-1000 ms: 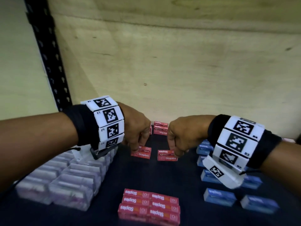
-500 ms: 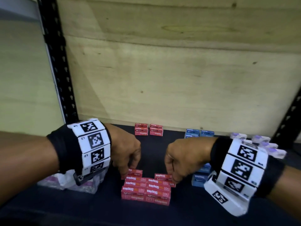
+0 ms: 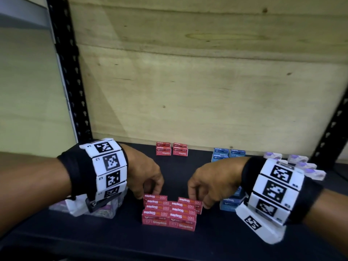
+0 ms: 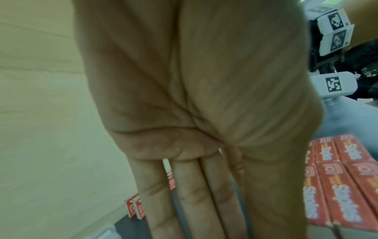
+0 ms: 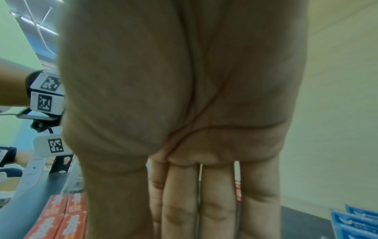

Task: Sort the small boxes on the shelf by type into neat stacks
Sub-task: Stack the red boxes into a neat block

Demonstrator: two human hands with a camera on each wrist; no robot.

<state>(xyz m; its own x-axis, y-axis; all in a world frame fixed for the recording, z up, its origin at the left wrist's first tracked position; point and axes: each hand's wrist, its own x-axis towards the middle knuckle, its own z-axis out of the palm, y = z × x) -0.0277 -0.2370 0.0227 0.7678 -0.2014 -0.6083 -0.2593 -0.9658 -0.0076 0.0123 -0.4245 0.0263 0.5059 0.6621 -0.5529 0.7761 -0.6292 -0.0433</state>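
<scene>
Near the shelf's front stands a low stack of red staples boxes [image 3: 169, 213], seen again in the wrist views [image 4: 347, 186] [image 5: 61, 218]. My left hand [image 3: 149, 194] pinches a red box [image 3: 155, 197] at the stack's back left. At the back right, my right hand [image 3: 199, 201] pinches another red box [image 3: 189, 200]. Both wrist views are mostly filled by palm and fingers [image 4: 194, 202] [image 5: 180, 210], hiding the held boxes. A second small red stack [image 3: 171, 148] stands against the back wall.
Blue boxes sit at the back right [image 3: 228, 153] and beside my right hand [image 3: 228, 204]. Clear boxes with purple contents lie at far right [image 3: 301, 164] and under my left wrist [image 3: 105, 210]. Black shelf uprights [image 3: 71, 72] flank the plywood back wall.
Each hand has brought a red box from mid-shelf toward me to the back of the near red stack. My view has tilted up and pulled back.
</scene>
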